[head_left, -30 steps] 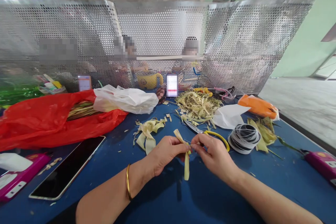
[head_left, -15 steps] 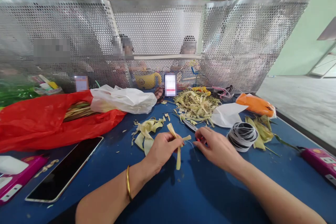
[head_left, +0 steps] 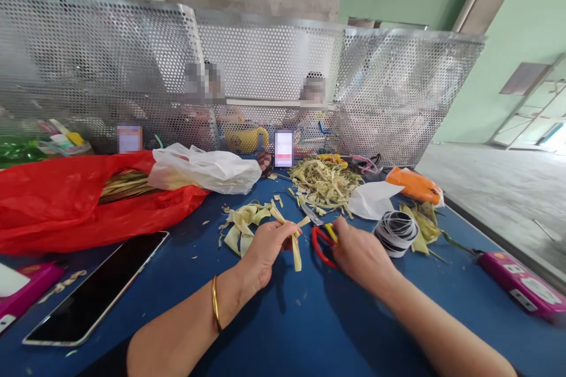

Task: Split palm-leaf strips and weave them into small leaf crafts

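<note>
My left hand, with a gold bangle at its wrist, pinches crossed strips of pale dried leaf between thumb and fingers. One strip hangs down and others stick out above and to the right. My right hand is closed at the handle of a pair of scissors with a red loop and a yellow part. Their blades point away to the upper left; my fingertips are partly hidden. Loose leaf pieces lie just beyond my left hand. Right of my right hand stands a roll of black and white cord.
A heap of leaf scraps lies at the back, beside white paper and an orange packet. Left are a red bag, a white bag and a phone. A perforated metal screen borders the table; people sit behind it.
My right hand has shifted on the scissors, and their red loop and yellow part now show. My left hand still pinches the leaf strips. The whole view has tilted and shifted slightly.
</note>
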The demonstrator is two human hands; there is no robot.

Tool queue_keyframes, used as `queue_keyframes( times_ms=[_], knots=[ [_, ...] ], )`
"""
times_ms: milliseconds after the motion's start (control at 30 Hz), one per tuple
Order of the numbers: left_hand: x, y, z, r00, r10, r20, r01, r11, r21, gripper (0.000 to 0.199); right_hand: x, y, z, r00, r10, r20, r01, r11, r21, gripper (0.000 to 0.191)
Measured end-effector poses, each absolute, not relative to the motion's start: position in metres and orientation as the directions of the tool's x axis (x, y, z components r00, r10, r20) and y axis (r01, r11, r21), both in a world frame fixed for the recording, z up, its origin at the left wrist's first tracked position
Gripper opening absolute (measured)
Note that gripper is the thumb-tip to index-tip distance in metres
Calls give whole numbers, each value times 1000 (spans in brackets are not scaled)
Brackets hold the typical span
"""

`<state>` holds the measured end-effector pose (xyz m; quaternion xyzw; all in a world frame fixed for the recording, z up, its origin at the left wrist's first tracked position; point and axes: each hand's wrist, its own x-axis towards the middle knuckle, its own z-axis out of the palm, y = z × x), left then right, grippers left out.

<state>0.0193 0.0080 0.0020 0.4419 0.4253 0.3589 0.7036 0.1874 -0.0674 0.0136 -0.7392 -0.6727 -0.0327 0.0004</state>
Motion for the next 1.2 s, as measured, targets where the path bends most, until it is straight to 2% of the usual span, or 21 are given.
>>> queue_keyframes(
  times_ms=[133, 200, 300, 400, 467, 667, 933, 1200],
  knots=[
    [17, 13, 1, 373, 887, -272, -150, 347, 926, 9, 161, -95, 7, -177, 972, 153, 984, 179, -6, 11],
    [16, 14, 0, 358, 896, -262, -145, 331, 932, 9, 161, -103, 4, -206, 963, 175, 977, 213, -22, 13],
    [15, 15, 0, 354, 893, -276, -155, 347, 925, 10, 180, -96, 4, -75, 983, 165, 996, 81, -28, 20],
    [16, 15, -1, 348, 880, -322, -175, 398, 900, 11, 207, -72, 7, 101, 992, 78, 993, -95, -69, 23],
    [16, 15, -2, 342, 877, -337, -180, 413, 893, 12, 221, -54, 6, 137, 990, 36, 986, -133, -103, 20],
    [16, 17, -4, 352, 870, -345, -198, 429, 881, 11, 233, -29, -9, 154, 988, 1, 959, -149, -241, 6],
    [16, 13, -2, 364, 857, -365, -186, 451, 873, 9, 233, -32, -14, 290, 946, 146, 858, -189, -478, 15],
    [18, 14, -4, 377, 831, -408, -159, 492, 856, 8, 228, -39, -2, 269, 925, 266, 836, -87, -542, 11]
  ],
)
